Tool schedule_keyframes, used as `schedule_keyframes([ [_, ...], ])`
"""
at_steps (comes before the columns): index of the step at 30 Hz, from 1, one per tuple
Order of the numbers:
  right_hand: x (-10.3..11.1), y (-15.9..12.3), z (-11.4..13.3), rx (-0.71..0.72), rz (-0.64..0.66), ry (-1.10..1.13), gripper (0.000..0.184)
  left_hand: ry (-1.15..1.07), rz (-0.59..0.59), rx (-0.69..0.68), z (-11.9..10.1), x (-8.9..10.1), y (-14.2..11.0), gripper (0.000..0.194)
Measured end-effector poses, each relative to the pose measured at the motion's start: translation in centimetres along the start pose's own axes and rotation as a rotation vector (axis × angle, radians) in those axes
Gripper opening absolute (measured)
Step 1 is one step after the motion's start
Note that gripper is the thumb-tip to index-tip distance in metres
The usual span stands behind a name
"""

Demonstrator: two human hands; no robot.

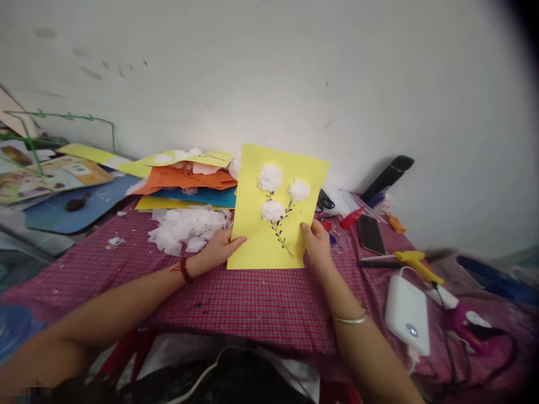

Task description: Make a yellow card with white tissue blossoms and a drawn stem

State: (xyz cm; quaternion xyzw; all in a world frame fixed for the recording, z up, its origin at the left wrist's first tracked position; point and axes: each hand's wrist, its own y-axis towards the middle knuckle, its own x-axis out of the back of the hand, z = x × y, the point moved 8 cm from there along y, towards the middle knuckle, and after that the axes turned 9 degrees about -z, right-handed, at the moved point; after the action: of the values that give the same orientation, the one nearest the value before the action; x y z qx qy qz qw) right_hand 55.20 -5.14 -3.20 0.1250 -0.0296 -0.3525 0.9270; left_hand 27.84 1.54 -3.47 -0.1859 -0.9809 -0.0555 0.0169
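Observation:
I hold a yellow card (256, 224) upright above the red checked tablecloth (261, 303). Three white fluffy tissue flowers (270, 177) and drawn dark stems with leaves sit on its face. My left hand (217, 249) grips the card's lower left edge, thumb on the front. Gripping the lower right edge is my right hand (316, 242), thumb over the front. A red bead bracelet is on my left wrist and a silver bangle on my right.
A heap of white tissue scraps (187, 227) lies left of the card. Behind it are stacked orange, blue and yellow sheets (189, 179). On the right lie a phone (370, 234), a yellow glue gun (416, 264), a white power bank (407, 314), pens and scissors (324, 201).

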Motion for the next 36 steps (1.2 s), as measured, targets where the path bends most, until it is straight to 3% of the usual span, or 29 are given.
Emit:
schedule_keyframes([
  [3,0.8,0.0,0.0,-0.016,-0.026,0.042,0.026,0.031,-0.057,-0.077,-1.1,-0.1,0.1,0.026],
  [8,1.9,0.4,-0.5,-0.06,-0.053,0.123,0.03,-0.151,-0.104,-0.005,-2.2,-1.7,2.2,0.024],
  [14,3.4,1.6,-1.7,-0.114,-0.129,0.138,0.03,-0.311,-0.165,0.102,-0.2,-4.9,4.7,0.021],
  [16,4.0,2.0,-2.0,-0.118,-0.138,0.128,0.029,-0.351,-0.118,0.159,0.9,-5.8,4.4,0.024],
  [19,4.3,2.3,-2.5,-0.137,-0.117,0.097,0.027,-0.414,0.069,0.274,2.0,-6.8,3.4,0.031],
  [22,3.9,2.0,-2.8,-0.156,-0.058,0.048,0.028,-0.461,0.252,0.362,2.6,-6.8,2.2,0.038],
  [24,3.4,1.6,-2.9,-0.167,-0.014,0.008,0.029,-0.492,0.309,0.387,3.0,-6.5,2.0,0.042],
  [29,3.2,1.0,-2.8,-0.17,-0.002,-0.039,0.025,-0.546,0.327,0.389,4.3,-6.9,2.6,0.043],
  [36,5.2,1.2,-2.7,-0.172,-0.133,-0.243,0.024,-0.612,0.239,0.352,5.4,-7.6,3.3,0.035],
])
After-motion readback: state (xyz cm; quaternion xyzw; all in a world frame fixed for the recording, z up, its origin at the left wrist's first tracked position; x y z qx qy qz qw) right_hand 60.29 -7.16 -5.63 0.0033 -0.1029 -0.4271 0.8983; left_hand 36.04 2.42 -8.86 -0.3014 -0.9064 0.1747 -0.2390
